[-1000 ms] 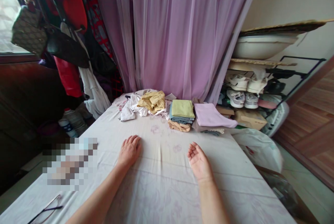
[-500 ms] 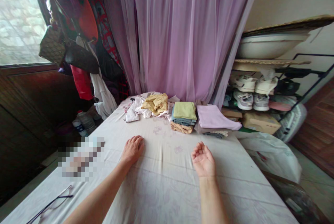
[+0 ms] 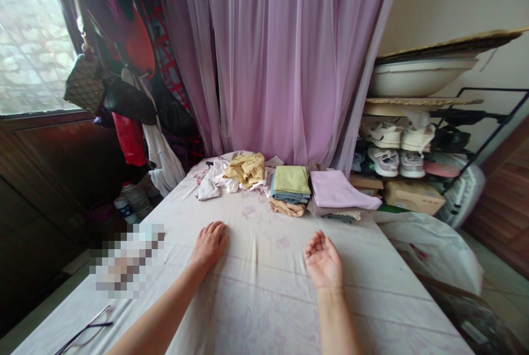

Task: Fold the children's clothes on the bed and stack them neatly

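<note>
My left hand lies palm down on the pale flowered sheet, fingers stretched out and nothing under them that I can see. My right hand rests palm up on the same sheet, its fingers loosely curled and the palm bare. Beyond the hands stands a folded stack with a green cloth on top, blue-grey cloth below it and a peach cloth at the bottom. Right of it lies a folded lilac cloth over darker pieces. A crumpled mustard-yellow cloth sits on a whitish heap at the far left.
Eyeglasses lie at the near left edge, beside a blurred-out patch. Bags hang at the left, and a purple curtain closes off the back. A rack with shoes and a white basin stands at the right.
The view has tilted slightly upward, so the scene sits a little lower. Both hands keep their places and poses on the sheet, and the cloths have not moved.
</note>
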Demonstrator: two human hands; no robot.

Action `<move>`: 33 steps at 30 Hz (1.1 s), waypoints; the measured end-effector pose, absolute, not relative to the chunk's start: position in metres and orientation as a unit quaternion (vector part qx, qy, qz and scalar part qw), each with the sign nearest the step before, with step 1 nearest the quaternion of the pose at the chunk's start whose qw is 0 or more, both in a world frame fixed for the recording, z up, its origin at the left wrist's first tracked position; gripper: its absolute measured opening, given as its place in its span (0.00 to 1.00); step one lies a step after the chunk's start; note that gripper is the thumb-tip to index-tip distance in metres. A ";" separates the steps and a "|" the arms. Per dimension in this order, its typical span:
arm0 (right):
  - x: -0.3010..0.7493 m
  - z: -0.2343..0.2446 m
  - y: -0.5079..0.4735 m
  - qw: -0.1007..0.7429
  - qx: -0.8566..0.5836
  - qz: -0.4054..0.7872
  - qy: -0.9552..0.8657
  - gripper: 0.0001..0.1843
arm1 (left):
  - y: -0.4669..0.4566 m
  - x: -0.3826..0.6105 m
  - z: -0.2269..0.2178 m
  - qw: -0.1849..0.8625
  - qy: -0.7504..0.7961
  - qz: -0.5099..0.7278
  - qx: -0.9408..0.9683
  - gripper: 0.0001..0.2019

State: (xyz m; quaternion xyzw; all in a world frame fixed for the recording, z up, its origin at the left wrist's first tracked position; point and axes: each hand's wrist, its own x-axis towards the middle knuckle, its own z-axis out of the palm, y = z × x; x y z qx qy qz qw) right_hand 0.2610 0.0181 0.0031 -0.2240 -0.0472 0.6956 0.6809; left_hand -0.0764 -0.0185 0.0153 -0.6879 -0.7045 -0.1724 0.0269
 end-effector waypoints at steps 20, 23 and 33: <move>0.221 0.023 0.030 0.673 -0.311 0.670 -0.038 0.09 | -0.018 -0.059 0.029 -0.028 -0.764 -0.036 -0.644 0.26; 0.222 0.023 0.031 0.641 -0.291 0.708 -0.061 0.12 | -0.016 -0.062 0.028 -0.029 -0.761 -0.029 -0.648 0.26; 0.233 0.012 0.038 0.651 -0.264 0.708 -0.071 0.12 | 0.077 -0.057 0.062 0.018 -0.716 -0.078 -0.694 0.27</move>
